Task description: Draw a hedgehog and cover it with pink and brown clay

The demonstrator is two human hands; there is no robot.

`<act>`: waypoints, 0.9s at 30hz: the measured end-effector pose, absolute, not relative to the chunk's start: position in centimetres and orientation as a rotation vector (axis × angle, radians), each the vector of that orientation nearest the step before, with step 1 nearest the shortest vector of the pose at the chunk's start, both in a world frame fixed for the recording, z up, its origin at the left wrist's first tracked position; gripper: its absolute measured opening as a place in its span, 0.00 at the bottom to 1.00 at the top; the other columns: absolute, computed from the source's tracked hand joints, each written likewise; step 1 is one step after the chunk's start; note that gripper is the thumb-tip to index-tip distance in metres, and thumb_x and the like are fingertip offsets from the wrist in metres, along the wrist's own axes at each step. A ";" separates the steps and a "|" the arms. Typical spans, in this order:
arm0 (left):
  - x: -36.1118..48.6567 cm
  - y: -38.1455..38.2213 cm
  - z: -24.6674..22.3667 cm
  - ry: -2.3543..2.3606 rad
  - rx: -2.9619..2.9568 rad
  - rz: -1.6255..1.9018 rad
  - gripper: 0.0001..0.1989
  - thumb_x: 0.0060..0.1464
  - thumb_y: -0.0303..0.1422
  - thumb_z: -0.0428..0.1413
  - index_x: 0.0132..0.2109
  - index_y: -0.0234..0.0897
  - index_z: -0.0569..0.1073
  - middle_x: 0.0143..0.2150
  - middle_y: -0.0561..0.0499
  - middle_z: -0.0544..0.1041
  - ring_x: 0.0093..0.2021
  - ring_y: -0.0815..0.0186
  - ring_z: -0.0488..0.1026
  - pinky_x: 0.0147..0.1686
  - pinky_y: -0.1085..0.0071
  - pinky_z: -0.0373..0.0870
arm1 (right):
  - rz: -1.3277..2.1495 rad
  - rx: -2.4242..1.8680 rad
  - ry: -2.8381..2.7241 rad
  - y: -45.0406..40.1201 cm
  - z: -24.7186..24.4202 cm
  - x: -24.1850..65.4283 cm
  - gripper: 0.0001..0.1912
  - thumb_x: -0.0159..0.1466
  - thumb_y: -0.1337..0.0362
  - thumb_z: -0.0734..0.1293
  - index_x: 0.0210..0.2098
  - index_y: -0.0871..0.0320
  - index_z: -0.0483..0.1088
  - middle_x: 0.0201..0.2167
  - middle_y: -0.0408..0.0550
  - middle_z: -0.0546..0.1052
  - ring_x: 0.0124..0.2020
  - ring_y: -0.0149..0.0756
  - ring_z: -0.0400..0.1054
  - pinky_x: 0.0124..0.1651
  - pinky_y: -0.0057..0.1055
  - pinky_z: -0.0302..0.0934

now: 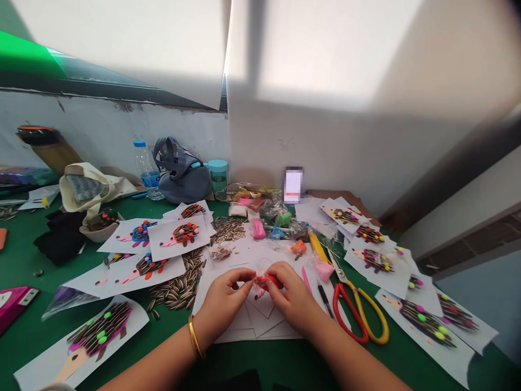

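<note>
Near the middle of the table, my left hand pinches the edge of a small clear packet of red clay. My right hand grips the red packet from the other side, thumb and fingers closed around it. White paper sheets lie under both hands, and a bit of a pink drawn or clay shape shows just below the packet. Beside my right forearm are a black pen and large scissors with red and yellow handles. Sunflower seeds are heaped left of my left hand.
Hedgehog pictures made with seeds lie at left and right. Behind the paper are clay packets, a yellow tool and a phone. A water bottle, grey bag and teal-lidded cup stand by the wall.
</note>
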State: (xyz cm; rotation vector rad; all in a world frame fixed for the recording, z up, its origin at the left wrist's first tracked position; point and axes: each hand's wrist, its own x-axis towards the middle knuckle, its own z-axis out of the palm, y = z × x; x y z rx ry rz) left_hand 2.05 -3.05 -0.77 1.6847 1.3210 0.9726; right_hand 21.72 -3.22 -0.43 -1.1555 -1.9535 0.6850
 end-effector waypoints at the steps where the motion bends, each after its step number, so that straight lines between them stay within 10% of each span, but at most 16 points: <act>1: 2.1 -3.0 -0.9 1.314 1.638 0.996 0.10 0.55 0.35 0.55 0.42 0.40 0.79 0.43 0.49 0.81 0.44 0.59 0.77 0.45 0.62 0.74 | 0.692 -1.156 -1.961 -3.2 -0.5 21.7 0.04 0.66 0.69 0.61 0.38 0.56 0.67 0.36 0.47 0.71 0.39 0.35 0.65 0.41 0.31 0.62; 10: 2.0 -3.0 -1.1 1.235 1.717 1.107 0.09 0.53 0.28 0.54 0.36 0.40 0.80 0.37 0.50 0.79 0.40 0.63 0.75 0.44 0.67 0.71 | 0.828 -1.051 -2.002 -3.4 -0.5 21.6 0.14 0.67 0.72 0.59 0.49 0.54 0.69 0.43 0.49 0.69 0.45 0.36 0.66 0.48 0.33 0.62; 27: 1.9 -3.4 -1.1 1.221 2.044 1.164 0.03 0.57 0.32 0.60 0.36 0.43 0.79 0.38 0.51 0.73 0.42 0.63 0.71 0.44 0.66 0.69 | 0.810 -1.106 -2.085 -3.8 -0.1 21.2 0.09 0.68 0.69 0.59 0.39 0.56 0.71 0.38 0.47 0.68 0.40 0.36 0.65 0.44 0.33 0.62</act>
